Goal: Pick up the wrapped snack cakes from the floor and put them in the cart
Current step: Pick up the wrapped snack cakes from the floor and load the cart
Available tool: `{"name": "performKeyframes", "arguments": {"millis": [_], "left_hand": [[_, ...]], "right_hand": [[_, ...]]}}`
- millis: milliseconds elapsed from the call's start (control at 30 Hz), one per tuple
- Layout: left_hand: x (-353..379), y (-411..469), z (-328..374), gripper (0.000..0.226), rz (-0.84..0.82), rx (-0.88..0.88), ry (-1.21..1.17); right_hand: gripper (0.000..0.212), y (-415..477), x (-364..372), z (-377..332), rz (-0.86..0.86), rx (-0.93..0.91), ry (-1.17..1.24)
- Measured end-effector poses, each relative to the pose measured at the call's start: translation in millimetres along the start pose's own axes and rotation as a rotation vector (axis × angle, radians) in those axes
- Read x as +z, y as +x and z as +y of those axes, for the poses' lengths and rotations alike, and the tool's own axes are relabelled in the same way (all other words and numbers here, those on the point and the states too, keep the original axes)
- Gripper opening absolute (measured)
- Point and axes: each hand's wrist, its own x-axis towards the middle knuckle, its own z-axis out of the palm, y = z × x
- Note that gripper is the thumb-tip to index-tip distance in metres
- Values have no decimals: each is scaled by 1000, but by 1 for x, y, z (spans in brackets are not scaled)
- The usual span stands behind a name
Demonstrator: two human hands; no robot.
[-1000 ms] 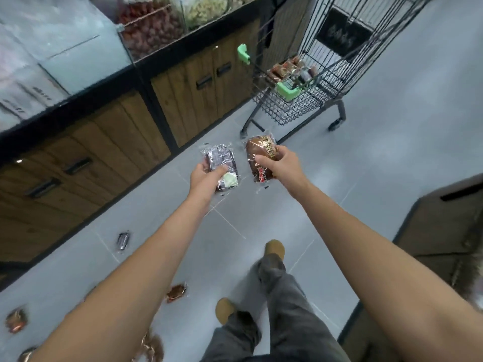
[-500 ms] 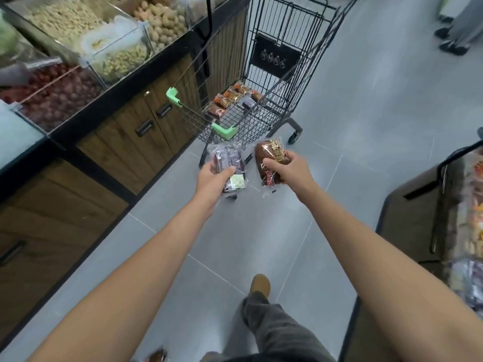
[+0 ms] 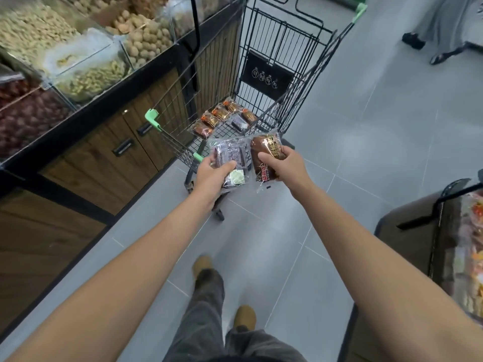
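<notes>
Head view: two wrapped snack cakes are held just short of the cart's [image 3: 266,74] near end, above the grey floor [image 3: 366,126]. The purple cake [image 3: 228,159], in clear film with a pale green label, is pinched by the left hand [image 3: 210,173], thumb on top. The brown cake [image 3: 266,152], in clear film with gold print, is gripped by the curled fingers of the right hand [image 3: 286,165]. Both are held side by side, wrappers touching, long axes running away from the person, far ends toward the cart. More wrapped cakes [image 3: 219,114] are lying on the cart's wire bottom. Nut bins [image 3: 91,71] are seen on the left.
</notes>
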Motion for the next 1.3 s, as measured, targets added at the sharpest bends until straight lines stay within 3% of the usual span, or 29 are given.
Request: {"name": "performKeyframes", "arguments": {"millis": [300,533,833,1133,1300], "left_hand": [[-19,141,34,75,-38,-33,-76],[-29,250,54,33,-56,-170,-123],[-4,339,65,54,-114,-368,-198],[53,439,63,74,41,-441,-138],[84,493,48,72,126,-540,-123]], "right_hand": [[22,133,51,-26,1,23,-73],[32,229,76,-44,61,134,-15],[25,331,84,-40,65,270,-47],[37,464,71,-13,-88,424,-206],[34,536,72,16,-163,469,-284]]}}
